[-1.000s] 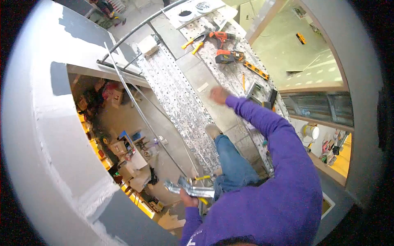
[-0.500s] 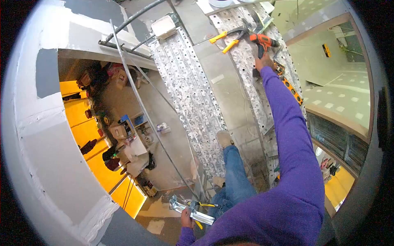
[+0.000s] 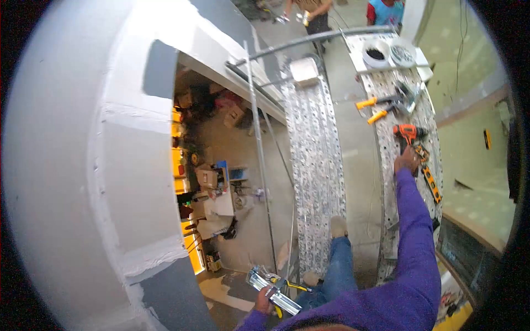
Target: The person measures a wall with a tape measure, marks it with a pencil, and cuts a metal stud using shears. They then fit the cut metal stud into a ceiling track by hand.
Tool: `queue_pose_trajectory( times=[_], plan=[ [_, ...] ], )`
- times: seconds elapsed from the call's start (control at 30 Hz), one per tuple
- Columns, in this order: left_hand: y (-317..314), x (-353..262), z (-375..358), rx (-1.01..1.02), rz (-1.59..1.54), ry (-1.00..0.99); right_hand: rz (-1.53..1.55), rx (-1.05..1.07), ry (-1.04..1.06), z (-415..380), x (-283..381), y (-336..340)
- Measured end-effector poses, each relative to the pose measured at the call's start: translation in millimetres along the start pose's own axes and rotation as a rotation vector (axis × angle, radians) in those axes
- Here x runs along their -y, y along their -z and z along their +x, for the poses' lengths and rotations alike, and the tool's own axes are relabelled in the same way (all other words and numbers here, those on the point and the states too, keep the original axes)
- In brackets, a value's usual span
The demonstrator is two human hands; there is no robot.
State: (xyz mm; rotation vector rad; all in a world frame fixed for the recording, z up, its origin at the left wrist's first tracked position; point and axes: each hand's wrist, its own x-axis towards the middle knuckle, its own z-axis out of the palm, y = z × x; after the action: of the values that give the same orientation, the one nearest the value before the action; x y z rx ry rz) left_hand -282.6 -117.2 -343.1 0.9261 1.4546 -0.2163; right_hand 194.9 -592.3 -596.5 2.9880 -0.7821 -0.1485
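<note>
My right hand (image 3: 407, 160) is closed around the grip of the orange drill (image 3: 409, 131) on the perforated plank (image 3: 382, 84), beside the yellow level (image 3: 432, 185) and near the yellow-handled cutters (image 3: 393, 103). My left hand (image 3: 265, 300) is curled around shiny metal channel pieces (image 3: 285, 302), low down, near a yellow-handled tool (image 3: 298, 286).

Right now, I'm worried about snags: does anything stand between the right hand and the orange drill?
Nothing visible does: the right hand is on the orange drill, at its handle. The yellow level lies to one side.

Level (image 3: 432, 185) close beside right hand (image 3: 407, 160)
</note>
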Motion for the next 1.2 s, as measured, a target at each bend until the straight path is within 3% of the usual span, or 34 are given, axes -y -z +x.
queue_pose_trajectory(
  times=[0.03,0.07,0.1,0.13,0.17,0.2,0.23,0.27,0.3,0.33,0.37,0.43,0.47,0.5,0.53,0.6,0.63,0.7,0.73,0.8,0.87,0.9,0.97,1.0,1.03,1.07,1.13,1.17,1.2],
  plan=[
    [7.5,5.2,-0.3,0.126,0.099,-0.139,0.073,0.105,0.045,-14.1,-0.5,13.4],
    [-4.6,-5.5,-15.2,0.116,0.132,-0.16,0.146,0.209,0.096,-34.1,-3.4,24.8],
    [-16.9,-16.4,-30.4,0.106,0.166,-0.182,0.126,-0.105,0.24,-66.8,-15.2,-17.2],
    [-7.2,-4.7,-15.8,0.157,-0.129,-0.038,0.198,0.289,0.215,-103.9,-7.2,47.2],
    [-2.9,2.6,-7.4,0.17,-0.175,-0.039,0.26,0.468,0.31,-135.0,-14.2,41.7],
    [-8.8,0.9,-16.7,0.139,-0.12,-0.121,0.474,0.385,0.538,-175.5,-34.2,5.6],
    [-17.0,-7.0,-33.3,0.169,-0.142,-0.11,0.492,0.41,0.665,-219.8,-36.0,20.4],
    [-21.4,-13.7,-49.8,0.201,-0.167,-0.106,0.697,0.646,0.663,-258.6,-40.9,14.9],
    [-20.4,-16.0,-60.4,0.251,-0.14,-0.121,0.568,0.631,0.83,-299.4,-40.7,80.6],
    [-15.0,-7.7,-57.0,0.285,-0.207,-0.181,0.789,0.687,0.827,-341.1,-42.2,108.3],
    [-9.1,-10.3,-78.0,0.282,0.004,-0.351,0.81,0.832,0.832,-377.0,-39.4,151.8],
    [1.9,-7.3,-116.7,0.312,-0.022,-0.427,1.046,0.88,0.92,-436.8,-37.7,203.7],
    [13.5,-12.9,-133.4,0.292,0.027,-0.294,1.031,0.834,0.977,-461.8,-36.9,208.6],
    [23.2,-0.9,-132.6,0.31,0.018,-0.475,1.004,0.792,1.045,-483.9,-38.0,207.6],
    [34.4,11.3,-129.8,0.303,-0.001,-0.654,1.143,0.888,1.019,-507.7,-32.7,204.1],
    [58.3,12.4,-152.4,0.263,0.032,-0.659,1.034,0.883,1.142,-542.1,-24.3,240.1],
    [73.0,27.4,-124.3,0.363,-0.027,-0.577,0.98,0.874,1.185,-558.8,-24.8,260.4],
    [102.0,48.0,-108.1,0.337,0.106,-0.749,0.952,0.898,1.193,-594.2,-25.5,301.3],
    [117.4,41.6,-126.5,0.318,0.056,-0.738,0.956,0.971,1.355,-602.0,-20.5,307.5],
    [135.1,39.3,-186.2,0.374,-0.054,-0.757,1.034,0.676,1.586,-622.5,-16.6,295.1],
    [160.7,51.0,-193.6,0.451,-0.146,-0.803,0.629,0.504,1.697,-652.3,-18.6,318.1],
    [174.6,57.1,-209.1,0.443,-0.194,-0.82,0.84,0.482,1.752,-670.0,-19.7,326.7],
    [199.3,76.0,-221.1,0.413,-0.304,-0.95,0.639,0.298,1.907,-680.6,2.8,277.9],
    [214.8,91.2,-233.3,0.588,-0.381,-0.775,0.55,0.208,1.992,-689.5,2.4,256.6],
    [219.2,90.0,-246.3,0.539,-0.496,-0.809,0.861,0.715,1.826,-706.4,3.7,311.1],
    [218.1,88.9,-262.5,0.496,-0.595,-0.832,0.943,0.585,1.985,-709.9,13.4,312.5],
    [223.2,84.3,-282.8,0.519,-0.639,-0.851,1.09,0.941,1.997,-723.7,19.4,363.9],
    [224.3,83.9,-288.3,0.536,-0.651,-0.859,1.062,1.064,1.956,-726.4,27.8,353.1],
    [220.3,86.8,-292.5,0.439,-0.563,-1.008,1.046,1.181,1.9,-729.6,41.9,337.3]
  ],
)
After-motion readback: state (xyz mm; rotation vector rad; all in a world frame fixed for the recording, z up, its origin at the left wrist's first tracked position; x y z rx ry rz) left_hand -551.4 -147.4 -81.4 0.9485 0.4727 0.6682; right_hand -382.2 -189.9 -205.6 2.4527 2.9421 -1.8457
